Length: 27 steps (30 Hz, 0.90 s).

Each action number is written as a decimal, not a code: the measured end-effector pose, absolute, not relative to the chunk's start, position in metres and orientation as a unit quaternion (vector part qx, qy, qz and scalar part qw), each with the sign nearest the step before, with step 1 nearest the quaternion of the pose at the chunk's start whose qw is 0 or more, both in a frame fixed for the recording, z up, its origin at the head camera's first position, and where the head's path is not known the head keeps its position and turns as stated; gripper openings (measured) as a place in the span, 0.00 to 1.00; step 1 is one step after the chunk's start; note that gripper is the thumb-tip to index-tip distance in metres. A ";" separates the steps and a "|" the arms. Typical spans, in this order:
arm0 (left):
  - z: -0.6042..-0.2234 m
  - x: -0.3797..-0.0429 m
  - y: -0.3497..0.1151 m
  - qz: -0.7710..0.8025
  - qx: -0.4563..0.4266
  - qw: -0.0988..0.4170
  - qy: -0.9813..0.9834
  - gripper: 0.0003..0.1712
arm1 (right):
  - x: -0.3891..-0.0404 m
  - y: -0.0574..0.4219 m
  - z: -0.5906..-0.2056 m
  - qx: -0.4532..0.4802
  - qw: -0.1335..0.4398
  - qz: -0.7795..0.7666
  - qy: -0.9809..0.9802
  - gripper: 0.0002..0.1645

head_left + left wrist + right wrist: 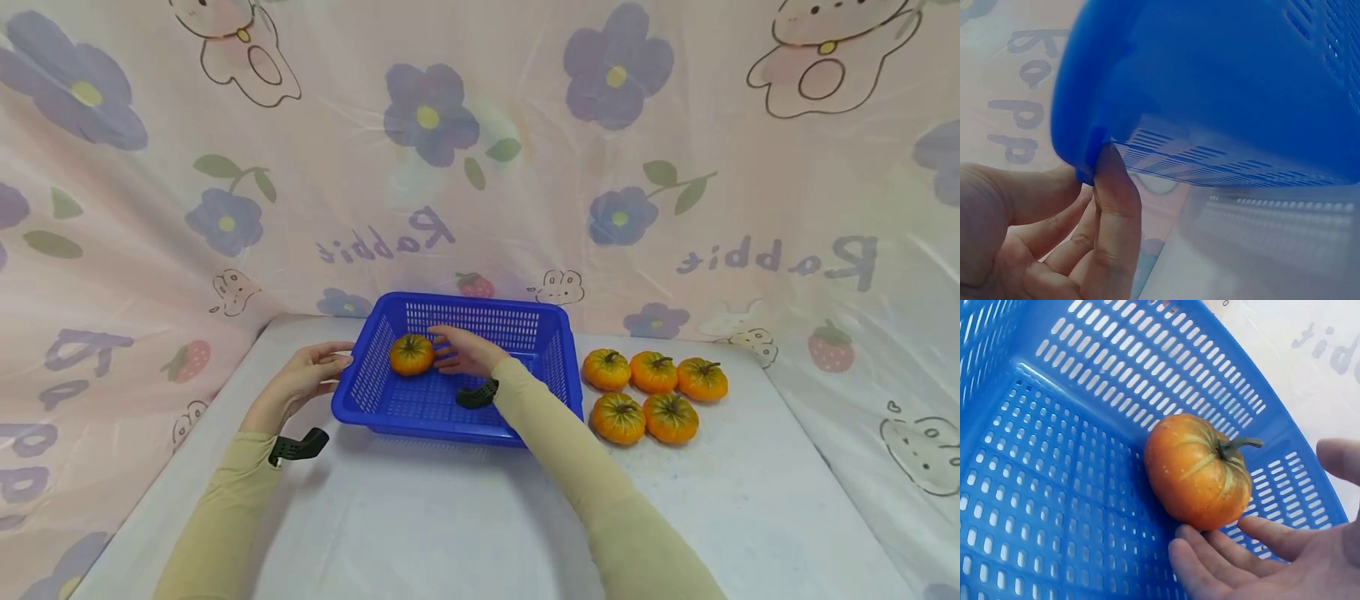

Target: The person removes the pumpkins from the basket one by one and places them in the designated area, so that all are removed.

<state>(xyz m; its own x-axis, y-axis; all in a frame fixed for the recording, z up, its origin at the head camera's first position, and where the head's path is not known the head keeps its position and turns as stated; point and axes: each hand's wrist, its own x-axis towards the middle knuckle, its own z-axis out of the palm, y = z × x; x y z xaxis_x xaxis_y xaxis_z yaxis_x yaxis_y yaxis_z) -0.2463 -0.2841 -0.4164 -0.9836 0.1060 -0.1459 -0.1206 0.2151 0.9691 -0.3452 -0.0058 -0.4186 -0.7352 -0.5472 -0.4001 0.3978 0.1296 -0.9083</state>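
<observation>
A blue plastic basket with slotted walls stands on the white table. At its left rim is my left hand; in the left wrist view, the thumb and index finger pinch the basket's edge. Inside the basket, toward the left end, sits an orange pumpkin with a green stem. My right hand is in the basket just right of it. The right wrist view shows relaxed, spread fingers beside and under the pumpkin, with the thumb apart; whether fingertips touch it, I cannot tell.
Right of the basket, several similar pumpkins stand in two rows on the table. A patterned cloth hangs behind the table and along its sides. Each wrist wears a black bracket.
</observation>
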 end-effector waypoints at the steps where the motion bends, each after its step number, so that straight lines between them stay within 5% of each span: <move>1: -0.416 -0.246 -0.284 0.628 -0.005 0.090 0.773 0.29 | -0.345 -0.007 -0.418 -0.056 0.359 -0.657 0.660 0.41; 27: -0.415 -0.244 -0.283 0.614 -0.012 0.090 0.784 0.29 | -0.337 -0.009 -0.425 -0.104 0.367 -0.609 0.695 0.27</move>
